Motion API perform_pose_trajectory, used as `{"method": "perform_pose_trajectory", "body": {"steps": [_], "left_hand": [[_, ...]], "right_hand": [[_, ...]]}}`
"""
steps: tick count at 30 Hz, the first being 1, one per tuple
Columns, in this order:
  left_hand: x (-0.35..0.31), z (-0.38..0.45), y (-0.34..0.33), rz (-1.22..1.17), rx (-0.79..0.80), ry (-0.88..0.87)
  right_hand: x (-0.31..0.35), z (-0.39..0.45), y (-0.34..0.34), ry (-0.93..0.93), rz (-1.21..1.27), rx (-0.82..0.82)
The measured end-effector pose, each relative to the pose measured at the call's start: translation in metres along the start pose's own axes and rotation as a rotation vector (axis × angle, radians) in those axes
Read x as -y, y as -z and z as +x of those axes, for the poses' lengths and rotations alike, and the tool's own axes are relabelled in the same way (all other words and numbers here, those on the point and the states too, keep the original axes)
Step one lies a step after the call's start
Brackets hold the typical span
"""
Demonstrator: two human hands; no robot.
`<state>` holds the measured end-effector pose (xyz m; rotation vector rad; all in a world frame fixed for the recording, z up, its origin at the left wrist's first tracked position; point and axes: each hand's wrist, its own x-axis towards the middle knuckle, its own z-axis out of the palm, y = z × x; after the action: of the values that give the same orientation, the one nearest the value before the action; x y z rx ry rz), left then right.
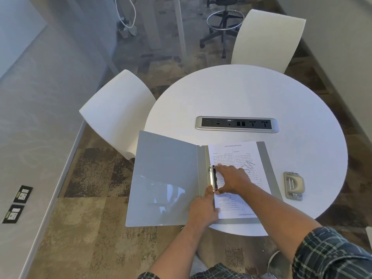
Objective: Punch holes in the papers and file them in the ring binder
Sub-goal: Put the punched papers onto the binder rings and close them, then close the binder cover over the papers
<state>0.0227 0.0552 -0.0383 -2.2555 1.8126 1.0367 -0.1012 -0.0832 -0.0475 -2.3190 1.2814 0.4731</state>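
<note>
No text can be read. Under the right hand (233, 181), the papers (241, 158) carry printed lines in two columns beneath a centred heading, all too small and blurred to make out. A grey mark just beyond the fingers is illegible too.

We are looking down at a round white table (251, 93), our landmark. A silver power strip (237, 124) is sitting recessed near its middle. Two white chairs are standing against it: one (116, 111) at its left edge, another (267, 39) at its far side. Beyond the table, a black swivel stool (223, 23) is resting on the patterned carpet (96, 208). Left of the table, two wall sockets (18, 203) are showing.
</note>
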Motion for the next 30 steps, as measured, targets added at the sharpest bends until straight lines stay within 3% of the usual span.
{"method": "perform_pose_trajectory", "body": {"steps": [4, 7, 10, 13, 16, 22, 27, 30], "left_hand": [[0.003, -0.009, 0.02, 0.04, -0.091, -0.074], [0.012, -0.027, 0.047, 0.096, -0.353, -0.055], [0.031, -0.045, 0.089, 0.152, -0.597, 0.19], [0.05, -0.058, 0.13, 0.102, -0.573, 0.438], [0.058, -0.073, 0.154, -0.083, -0.571, 0.502], [0.023, -0.086, 0.18, -0.592, -0.697, 0.11], [-0.025, -0.061, 0.153, -0.667, -0.403, -0.206], [-0.04, -0.041, 0.12, -0.443, -0.215, -0.279]], "right_hand": [[-0.003, -0.006, -0.015, 0.021, 0.001, 0.042], [-0.008, -0.012, -0.022, 0.066, 0.002, 0.049], [-0.01, -0.012, -0.013, 0.084, 0.006, 0.06], [-0.01, -0.008, 0.002, 0.07, 0.051, 0.124], [-0.008, -0.008, 0.004, 0.034, 0.198, 0.206], [-0.012, -0.019, 0.032, -0.027, 0.883, 0.125], [-0.038, -0.033, 0.061, 0.016, 1.337, 0.279], [-0.056, -0.042, 0.07, -0.055, 1.474, 0.178]]}}
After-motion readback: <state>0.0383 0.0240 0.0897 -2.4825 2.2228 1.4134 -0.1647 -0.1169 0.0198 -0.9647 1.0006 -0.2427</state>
